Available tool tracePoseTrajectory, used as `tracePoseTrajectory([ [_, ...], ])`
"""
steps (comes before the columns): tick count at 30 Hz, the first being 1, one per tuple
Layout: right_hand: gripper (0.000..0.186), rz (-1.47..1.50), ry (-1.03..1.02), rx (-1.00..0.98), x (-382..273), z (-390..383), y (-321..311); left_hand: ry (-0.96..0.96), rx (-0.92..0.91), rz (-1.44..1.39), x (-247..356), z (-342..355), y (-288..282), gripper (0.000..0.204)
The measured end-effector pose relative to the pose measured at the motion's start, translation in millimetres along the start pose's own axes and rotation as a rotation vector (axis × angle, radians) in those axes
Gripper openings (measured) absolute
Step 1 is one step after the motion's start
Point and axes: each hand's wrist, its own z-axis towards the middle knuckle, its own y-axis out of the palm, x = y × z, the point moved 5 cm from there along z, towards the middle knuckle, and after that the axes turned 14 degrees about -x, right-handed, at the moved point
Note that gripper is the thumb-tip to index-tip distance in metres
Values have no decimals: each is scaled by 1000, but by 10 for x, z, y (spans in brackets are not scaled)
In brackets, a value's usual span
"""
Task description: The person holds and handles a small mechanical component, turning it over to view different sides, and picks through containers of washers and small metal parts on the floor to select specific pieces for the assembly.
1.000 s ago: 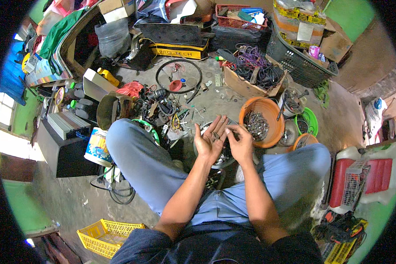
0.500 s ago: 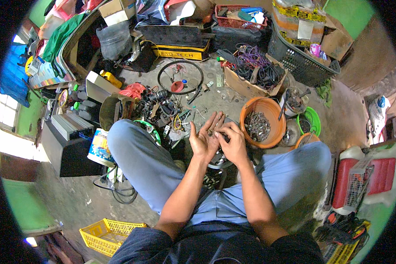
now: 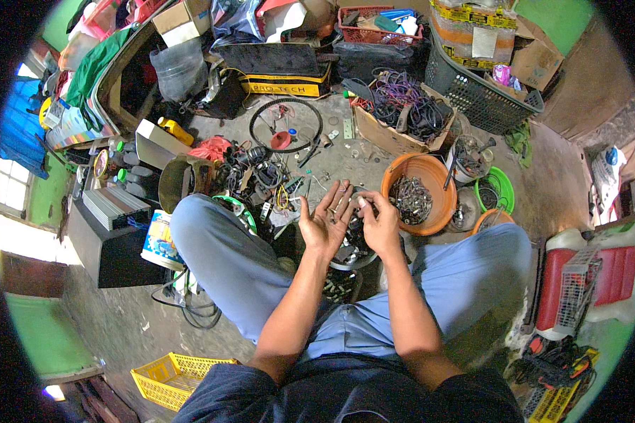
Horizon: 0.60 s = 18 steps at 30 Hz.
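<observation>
My left hand (image 3: 323, 231) is turned palm up, its fingers stretched out and apart. A few small dark metal pieces (image 3: 333, 218) lie on its palm and fingers, too small to name. Just to the right, my right hand (image 3: 381, 227) is closed in a pinch, thumb against the fingers; what it pinches, if anything, is hidden. Beneath both hands, between my knees, stands a round container (image 3: 351, 265) with small parts in it, partly covered by the hands. Right of my right hand, an orange bucket (image 3: 441, 192) holds a heap of small grey metal parts (image 3: 410, 199).
A green bowl (image 3: 505, 185) and a clear tub of hardware (image 3: 470, 168) stand beyond the orange bucket. Ahead are a cardboard box of tangled wires (image 3: 408, 106) and a black ring (image 3: 322, 125). Cables and loose parts (image 3: 261, 173) crowd the left. A yellow basket (image 3: 164, 384) sits at lower left.
My right hand has drawn back slightly to the right from the left palm, showing more of the container below. The left hand stays palm up, shifted slightly left.
</observation>
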Motion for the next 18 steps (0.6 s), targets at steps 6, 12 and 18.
tracePoseTrajectory([
  [6,19,98,9,81,67,47,-169,24,28,-17,30,0,18,88],
  [12,20,190,14,32,175,65,-139,21,18,-22,19,11,-2,89],
  [18,17,225,3,32,176,66,-139,20,29,-10,27,13,4,89],
])
